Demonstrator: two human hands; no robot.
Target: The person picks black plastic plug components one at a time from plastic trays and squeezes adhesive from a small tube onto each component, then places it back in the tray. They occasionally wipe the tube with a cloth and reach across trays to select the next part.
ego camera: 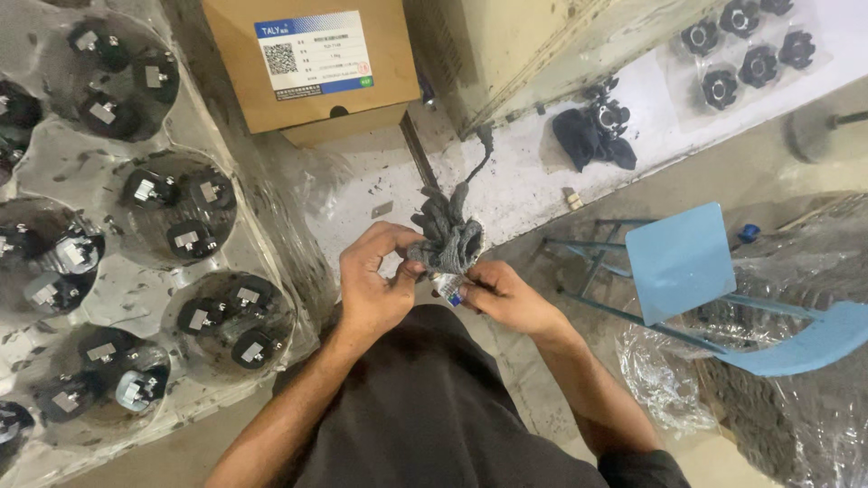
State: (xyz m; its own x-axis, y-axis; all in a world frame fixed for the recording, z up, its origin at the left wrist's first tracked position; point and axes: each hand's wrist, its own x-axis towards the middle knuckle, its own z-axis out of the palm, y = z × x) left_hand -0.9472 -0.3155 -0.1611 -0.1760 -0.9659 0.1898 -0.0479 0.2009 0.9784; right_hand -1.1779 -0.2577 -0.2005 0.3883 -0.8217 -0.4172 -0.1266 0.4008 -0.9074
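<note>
Grey knitted fabric, limp and fuzzy, is bunched between both hands: a work glove [448, 237] with its soft fingers flopping upward and its cuff gathered below. From the head view, the left hand [375, 285] curls round the cuff's left side, thumb and fingers pinched shut on the knit. The right hand [506, 298] closes on the cuff's lower right edge, where a bit of white and blue trim shows; its fingers are folded tight on the cloth. The glove hangs in the air above the person's dark shirt [425, 407], well clear of any surface. To the left, a crinkly clear plastic sheet [117, 271] covers rows of round black parts with small metal tabs. Toward the top stands a brown cardboard box [307, 63] with a white label. At the right sits a pale blue stool [683, 258] with thin metal legs, beside more wrinkled plastic wrap [669, 380].
</note>
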